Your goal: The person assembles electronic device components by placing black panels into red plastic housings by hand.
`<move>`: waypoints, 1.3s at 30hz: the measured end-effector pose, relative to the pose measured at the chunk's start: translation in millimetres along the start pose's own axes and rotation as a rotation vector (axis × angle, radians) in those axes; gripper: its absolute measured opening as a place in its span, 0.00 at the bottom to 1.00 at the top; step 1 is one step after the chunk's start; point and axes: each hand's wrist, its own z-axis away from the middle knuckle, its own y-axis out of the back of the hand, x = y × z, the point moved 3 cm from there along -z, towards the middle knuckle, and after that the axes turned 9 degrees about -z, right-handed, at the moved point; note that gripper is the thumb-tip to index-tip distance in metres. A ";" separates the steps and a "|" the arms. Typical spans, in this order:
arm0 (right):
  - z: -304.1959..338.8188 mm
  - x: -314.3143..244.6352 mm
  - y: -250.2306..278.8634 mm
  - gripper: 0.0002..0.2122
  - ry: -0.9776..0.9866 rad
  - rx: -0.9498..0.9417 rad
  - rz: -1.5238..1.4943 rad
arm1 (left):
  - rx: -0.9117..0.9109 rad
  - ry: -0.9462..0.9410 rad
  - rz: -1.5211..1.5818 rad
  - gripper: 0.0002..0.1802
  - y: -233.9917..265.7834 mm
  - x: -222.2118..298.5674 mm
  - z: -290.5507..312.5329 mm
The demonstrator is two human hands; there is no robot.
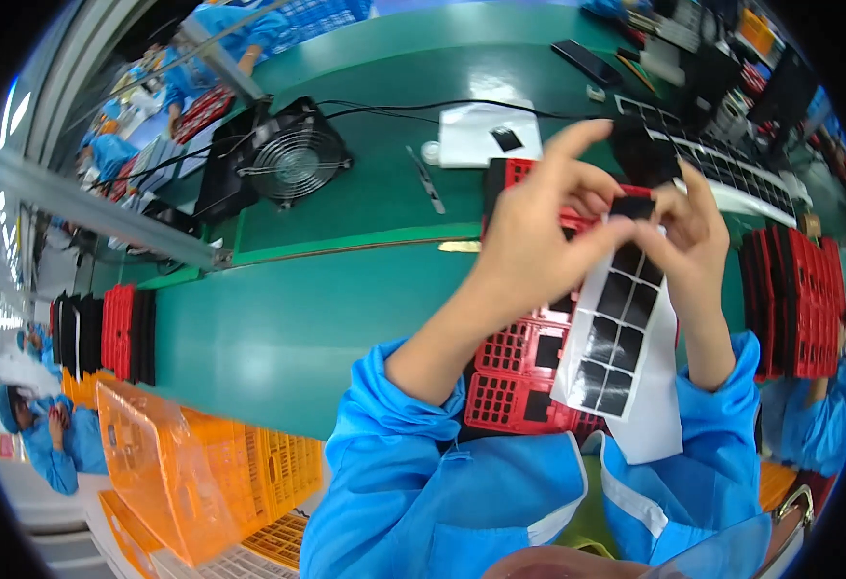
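Note:
My left hand (539, 227) and my right hand (690, 246) meet over the right part of the bench, fingers closed in pinches with the thumb tips almost touching. Between them is a small black square sticker (632, 206); the left index finger points up, away from it. Just below hangs or lies a white sheet of black square stickers (612, 333) in two columns, its top end hidden by my hands. White paper (656, 410) shows behind that sheet. Underneath are red trays (502, 386) with grid-like openings and black pieces, partly covered by my left forearm.
A metal fan (298, 159), tweezers (426, 180) and a white sheet with a black square (457, 135) are farther back on the green bench (298, 328). Red tray stacks (804, 304) stand right, others (119, 333) left. Orange crates (201, 463) are near left. Co-workers sit nearby.

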 end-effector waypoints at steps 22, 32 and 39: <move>-46.3 68.5 19.3 0.37 -0.122 -0.373 0.636 | -0.070 0.413 -0.620 0.14 8.9 -77.5 -6.7; -35.6 64.9 17.4 0.33 0.074 -0.306 0.675 | -0.147 0.421 -0.670 0.13 -7.6 -73.8 -8.8; -31.2 67.1 18.1 0.33 0.111 -0.277 0.657 | -0.123 0.420 -0.713 0.12 -10.9 -72.0 -10.1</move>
